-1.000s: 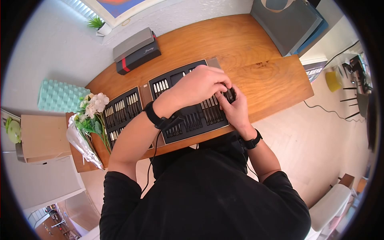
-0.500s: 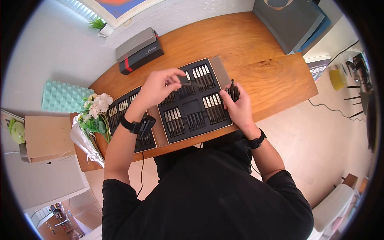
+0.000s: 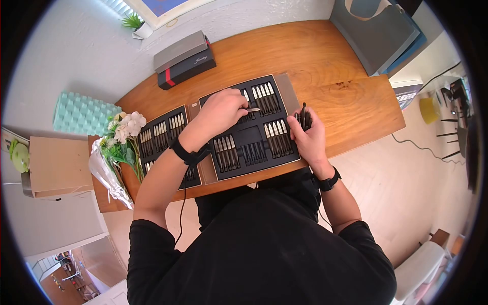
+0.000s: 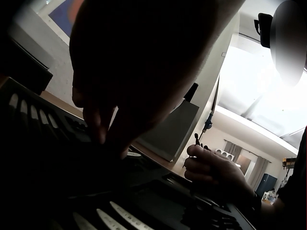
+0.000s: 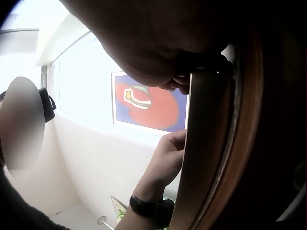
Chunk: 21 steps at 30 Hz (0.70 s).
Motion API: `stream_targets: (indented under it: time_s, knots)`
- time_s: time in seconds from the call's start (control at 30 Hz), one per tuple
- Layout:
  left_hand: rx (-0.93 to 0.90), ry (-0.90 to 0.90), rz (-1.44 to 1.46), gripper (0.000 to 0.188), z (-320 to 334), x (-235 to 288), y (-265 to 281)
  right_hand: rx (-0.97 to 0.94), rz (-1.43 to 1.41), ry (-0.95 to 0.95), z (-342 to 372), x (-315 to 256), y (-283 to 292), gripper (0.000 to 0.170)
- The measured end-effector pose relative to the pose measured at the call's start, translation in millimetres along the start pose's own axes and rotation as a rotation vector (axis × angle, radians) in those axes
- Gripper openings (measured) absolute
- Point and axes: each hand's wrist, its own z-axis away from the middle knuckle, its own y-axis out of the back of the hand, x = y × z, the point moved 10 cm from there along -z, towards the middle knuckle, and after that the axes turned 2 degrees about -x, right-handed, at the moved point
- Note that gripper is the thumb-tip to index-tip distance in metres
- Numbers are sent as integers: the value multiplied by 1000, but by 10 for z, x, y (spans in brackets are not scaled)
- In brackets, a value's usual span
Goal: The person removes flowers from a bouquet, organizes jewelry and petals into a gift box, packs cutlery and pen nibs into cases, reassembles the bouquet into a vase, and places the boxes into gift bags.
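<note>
My left hand (image 3: 219,113) is over the upper part of a black case (image 3: 249,133), pinching a small knife (image 3: 253,110) with a silver blade between thumb and fingers. Rows of similar knives (image 3: 278,138), silver-bladed and dark-handled, lie in the case's slots. Beside the case's right edge, my right hand (image 3: 312,140) grips a bundle of dark handles (image 3: 305,118) that stick up past the thumb. In the left wrist view the left hand (image 4: 139,81) is in deep shadow, close over the case, with the right hand (image 4: 213,167) farther back.
A second tray (image 3: 192,179) of knives lies to the left, partly behind the left forearm. Flowers in silver wrap (image 3: 127,129) and a mint textured block (image 3: 84,113) stand at far left. Behind are a grey box (image 3: 187,60) with red ribbon and a gray bag (image 3: 368,38).
My left hand has come away from the right hand with one knife and moved left over the case, then slightly right and down to its slots. The right hand keeps the bundle.
</note>
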Motion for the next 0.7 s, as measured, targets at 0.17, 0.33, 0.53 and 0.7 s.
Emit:
stream_targets:
  time_s: [0.17,0.33,0.53,0.7]
  knots:
    - [-10,52,100,17,-57,-39,30,7,-5,-3,5,-12,-2,17]
    - [23,300,458,15,-10,-324,172,-3,2,-7,8,-14,-7,17]
    - [-58,366,881,14,50,-483,-170,5,11,-20,14,-21,6,17]
    - [-46,402,764,15,38,-536,-220,6,12,-3,10,-18,4,18]
